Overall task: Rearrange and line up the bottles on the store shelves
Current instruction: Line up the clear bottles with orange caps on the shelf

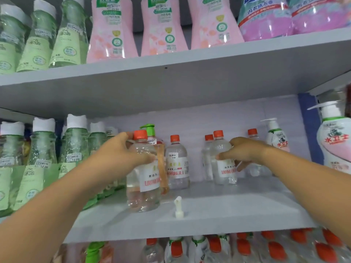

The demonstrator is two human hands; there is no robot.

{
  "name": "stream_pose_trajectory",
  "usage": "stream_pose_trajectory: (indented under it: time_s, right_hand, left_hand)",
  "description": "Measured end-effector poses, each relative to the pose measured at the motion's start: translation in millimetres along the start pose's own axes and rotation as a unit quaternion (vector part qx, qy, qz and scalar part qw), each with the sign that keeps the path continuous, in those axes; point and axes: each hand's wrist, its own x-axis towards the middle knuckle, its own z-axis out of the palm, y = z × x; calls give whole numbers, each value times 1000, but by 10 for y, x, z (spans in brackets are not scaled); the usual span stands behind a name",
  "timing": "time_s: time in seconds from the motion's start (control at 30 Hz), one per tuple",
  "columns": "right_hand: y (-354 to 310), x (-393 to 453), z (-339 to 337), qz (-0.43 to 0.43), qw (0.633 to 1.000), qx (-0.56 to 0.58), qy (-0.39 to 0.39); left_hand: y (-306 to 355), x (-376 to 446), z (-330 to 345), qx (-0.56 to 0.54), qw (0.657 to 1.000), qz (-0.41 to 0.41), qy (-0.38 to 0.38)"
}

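Hands (121,150) (241,150) on bottles (144,171) (224,160), mid-shelf

The clear bottles (142,175) had orange-red caps and white labels with red lettering. The tall bottles (41,158) at left were pale green with white caps. The bottles (112,33) above were pink with green tags. The shelf (218,211) was light grey.

Single head view, close to the shelves (190,211), facing forward, tilted slightly upward
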Motion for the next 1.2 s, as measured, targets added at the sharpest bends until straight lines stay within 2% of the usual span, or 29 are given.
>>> stream_pose_trajectory:
  time_s: [0.1, 0.2, 0.3, 0.37, 0.57, 0.63, 0.7, 0.77, 0.8, 0.87, 0.93, 1.0, 1.2]
  right_hand:
    - [80, -9, 1, -8, 1000, 22, 2]
    - [79, 6, 9, -6, 999, 30, 19]
    - [76, 38, 14, 15, 997, 54, 43]
    - [107, 44, 11, 30, 996, 53, 58]
    - [189, 7, -62, 56, 993, 16, 99]
    - [202, 25, -74, 56, 994, 5, 95]
    - [206, 45, -78, 56, 995, 9, 86]
    - [192, 47, -76, 53, 995, 6, 81]
    - [182, 48, -74, 51, 996, 3, 79]
    - [166, 48, -72, 49, 996, 0, 76]
    - [157, 41, -64, 47, 996, -1, 73]
    - [152, 25, -64, 47, 996, 0, 72]
    - [148, -9, -47, 48, 997, 2, 65]
  left_hand:
    - [162, 131, 295, -57, 996, 18, -62]
    - [334, 332, 656, -67, 992, 40, -102]
    - [484, 483, 1009, -18, 990, 67, -119]
    - [552, 589, 1217, 56, 988, 71, -123]
    - [559, 824, 1352, 322, 937, 107, -85]
    - [490, 898, 1165, 326, 933, 148, -34]
    - [387, 940, 865, 284, 944, 155, 64]
    - [222, 943, 594, 241, 955, 102, 140]
    - [124, 929, 505, 215, 965, 54, 142]
    - [-92, 884, 460, 174, 980, -30, 92]
    - [-291, 842, 511, 155, 986, -40, 53]
    - [-373, 839, 506, 154, 985, -31, 67]
    - [-500, 864, 154, 211, 968, -95, 92]
